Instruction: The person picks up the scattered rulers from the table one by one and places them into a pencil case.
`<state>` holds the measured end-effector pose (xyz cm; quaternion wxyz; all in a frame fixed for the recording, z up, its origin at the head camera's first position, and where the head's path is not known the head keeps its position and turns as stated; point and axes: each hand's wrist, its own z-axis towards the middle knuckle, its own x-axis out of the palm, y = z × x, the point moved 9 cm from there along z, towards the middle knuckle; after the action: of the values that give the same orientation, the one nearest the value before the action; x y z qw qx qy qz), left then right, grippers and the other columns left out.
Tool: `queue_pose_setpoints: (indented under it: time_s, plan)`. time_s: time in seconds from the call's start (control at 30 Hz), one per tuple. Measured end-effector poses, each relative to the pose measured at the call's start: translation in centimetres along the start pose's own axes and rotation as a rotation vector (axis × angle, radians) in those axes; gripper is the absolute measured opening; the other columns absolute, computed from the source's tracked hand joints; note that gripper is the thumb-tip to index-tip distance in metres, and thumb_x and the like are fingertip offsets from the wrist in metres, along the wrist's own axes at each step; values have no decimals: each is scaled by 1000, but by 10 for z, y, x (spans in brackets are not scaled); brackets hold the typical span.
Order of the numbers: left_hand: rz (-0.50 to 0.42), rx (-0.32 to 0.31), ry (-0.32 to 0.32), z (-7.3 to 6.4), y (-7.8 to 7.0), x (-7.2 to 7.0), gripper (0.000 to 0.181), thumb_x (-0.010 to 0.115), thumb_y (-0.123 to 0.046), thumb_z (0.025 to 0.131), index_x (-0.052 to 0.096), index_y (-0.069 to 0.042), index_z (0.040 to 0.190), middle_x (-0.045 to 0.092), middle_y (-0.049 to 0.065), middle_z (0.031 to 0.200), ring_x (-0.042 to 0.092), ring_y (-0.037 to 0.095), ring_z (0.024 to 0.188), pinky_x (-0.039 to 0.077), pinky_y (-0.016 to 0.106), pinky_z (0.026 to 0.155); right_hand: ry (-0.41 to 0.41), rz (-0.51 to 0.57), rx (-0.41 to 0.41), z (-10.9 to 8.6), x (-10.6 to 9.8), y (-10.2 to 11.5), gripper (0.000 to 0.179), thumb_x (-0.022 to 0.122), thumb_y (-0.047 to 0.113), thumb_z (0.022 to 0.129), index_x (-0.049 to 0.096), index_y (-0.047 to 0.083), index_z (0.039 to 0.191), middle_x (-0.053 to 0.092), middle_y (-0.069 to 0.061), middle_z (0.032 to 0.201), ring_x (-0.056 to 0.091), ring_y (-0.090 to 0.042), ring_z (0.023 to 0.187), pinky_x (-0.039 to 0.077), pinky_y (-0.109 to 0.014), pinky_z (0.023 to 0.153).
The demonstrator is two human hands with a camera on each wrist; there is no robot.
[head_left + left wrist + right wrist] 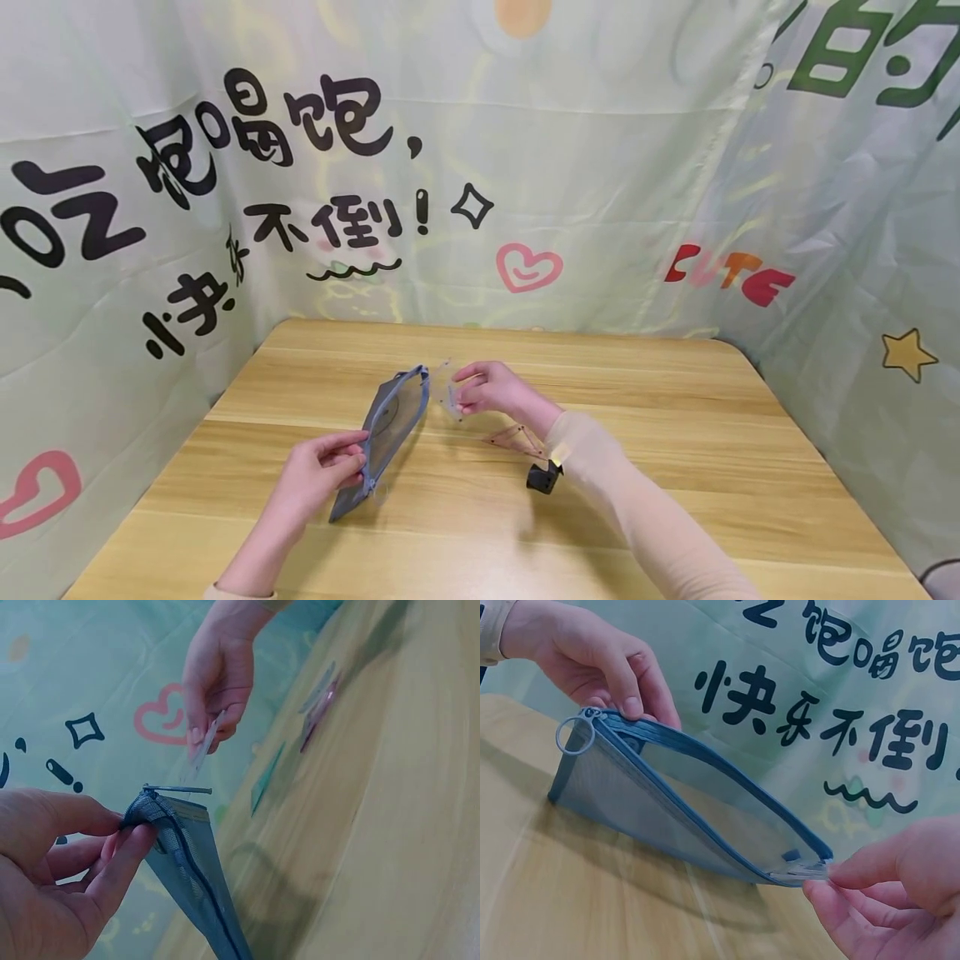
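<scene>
My left hand pinches the rim of a blue mesh zipper pouch, which stands tilted on its edge with its zip open. A round ring pull hangs from the zip near that hand. Between its thumb and fingers my right hand pinches a thin clear plastic piece at the far end of the pouch's opening. Its exact kind cannot be told. In the right wrist view, the piece overlaps the pouch's corner. Inside the pouch, the contents are mostly hidden.
A pink see-through triangle lies on the wooden table below my right wrist. A thin green piece shows beside it in the left wrist view. A small black device is at the right wrist. Printed cloth surrounds the table.
</scene>
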<state>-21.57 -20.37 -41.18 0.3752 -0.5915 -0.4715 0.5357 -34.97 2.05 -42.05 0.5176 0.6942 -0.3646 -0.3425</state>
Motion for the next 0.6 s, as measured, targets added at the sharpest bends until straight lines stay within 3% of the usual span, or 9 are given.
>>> queue_pose_setpoints:
  time_s: [0.27,0.6]
  plan:
    - [33,33,7,1,-4,-3,39,64,1,90,60,8,129,65,9,96,65,7,77,63,24,74,15,-19,10,4,13,-1,40,58,-9,90,52,-9,130,65,-11,89,66,-13,71,64,-31,78]
    - [67,52,-5,2,-7,-7,39,65,1,90,60,9,128,67,12,97,65,7,76,63,25,72,29,-23,19,8,22,-2,41,59,-9,89,52,-9,130,66,-12,89,66,-14,71,62,-23,70]
